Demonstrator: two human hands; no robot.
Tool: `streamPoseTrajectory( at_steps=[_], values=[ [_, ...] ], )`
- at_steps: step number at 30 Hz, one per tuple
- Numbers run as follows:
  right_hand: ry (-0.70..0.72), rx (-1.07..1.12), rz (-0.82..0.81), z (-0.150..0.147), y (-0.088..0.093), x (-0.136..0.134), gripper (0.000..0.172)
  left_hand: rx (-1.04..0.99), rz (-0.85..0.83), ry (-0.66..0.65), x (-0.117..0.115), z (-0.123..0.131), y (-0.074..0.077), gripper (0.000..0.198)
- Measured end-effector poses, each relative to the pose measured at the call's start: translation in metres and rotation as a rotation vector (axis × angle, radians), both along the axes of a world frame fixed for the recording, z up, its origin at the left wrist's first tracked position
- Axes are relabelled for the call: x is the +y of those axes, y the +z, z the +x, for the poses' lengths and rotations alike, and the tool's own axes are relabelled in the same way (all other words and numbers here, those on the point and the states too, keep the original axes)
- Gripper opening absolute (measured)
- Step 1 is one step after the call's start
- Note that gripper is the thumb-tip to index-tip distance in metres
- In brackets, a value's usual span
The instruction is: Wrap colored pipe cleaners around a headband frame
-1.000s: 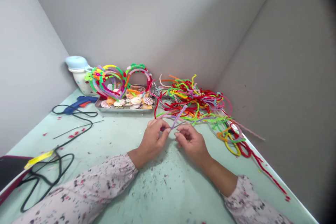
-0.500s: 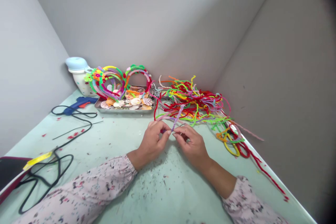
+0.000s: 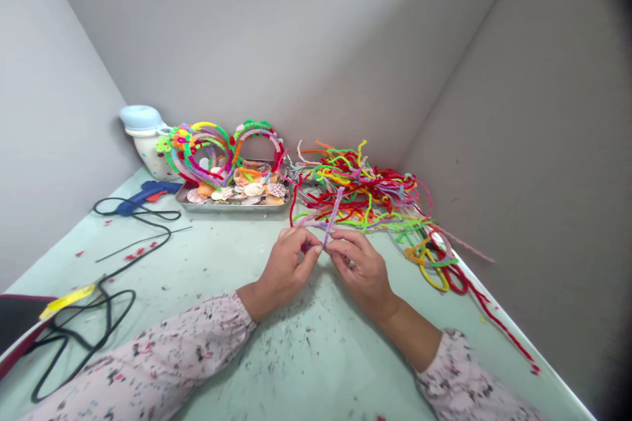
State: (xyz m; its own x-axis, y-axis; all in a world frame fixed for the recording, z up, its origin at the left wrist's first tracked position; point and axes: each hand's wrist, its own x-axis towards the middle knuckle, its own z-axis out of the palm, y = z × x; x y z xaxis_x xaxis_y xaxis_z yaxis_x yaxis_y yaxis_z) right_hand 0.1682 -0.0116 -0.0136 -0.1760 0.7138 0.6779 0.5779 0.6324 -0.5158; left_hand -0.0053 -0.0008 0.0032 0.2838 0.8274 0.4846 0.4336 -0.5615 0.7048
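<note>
A purple pipe cleaner [image 3: 334,214] rises at a slant from between my two hands, its upper end in front of the heap of pipe cleaners. My left hand [image 3: 289,264] pinches it low down with thumb and forefinger. Close beside, the fingertips of my right hand [image 3: 363,271] are closed on the same pipe cleaner, nearly touching the left thumb. The part inside the fingers is mostly hidden. Behind the hands lies a tangled heap of coloured pipe cleaners [image 3: 365,177].
A metal tray [image 3: 234,208] of seashells stands behind, with fuzzy coloured headbands [image 3: 205,151] on it. Left are a blue glue gun [image 3: 143,196], its black cord [image 3: 133,296] and a white cup with blue lid [image 3: 143,120]. Scissors with yellow handles [image 3: 434,276] lie right.
The free end of the purple pipe cleaner stands a little higher. The right fingers have shifted slightly; the left hand stays almost in place.
</note>
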Motion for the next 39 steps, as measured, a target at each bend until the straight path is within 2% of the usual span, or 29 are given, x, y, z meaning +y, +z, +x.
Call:
streamPoseTrajectory(
  at_steps=[16,30,39],
  values=[
    [-0.001,-0.003,0.041,0.0022,0.0007,0.0002,0.022,-0.021,-0.013,0.005,-0.0026,0.0009,0.0014,0.009],
    [0.06,0.131,-0.079,-0.0009,0.0064,0.0006,0.019,-0.007,-0.002,-0.001,-0.002,0.0,-0.0003,0.01],
    [0.061,0.131,-0.115,-0.0014,0.0048,0.001,0.017,0.023,0.035,-0.014,-0.0017,-0.0006,-0.0006,0.009]
  ],
)
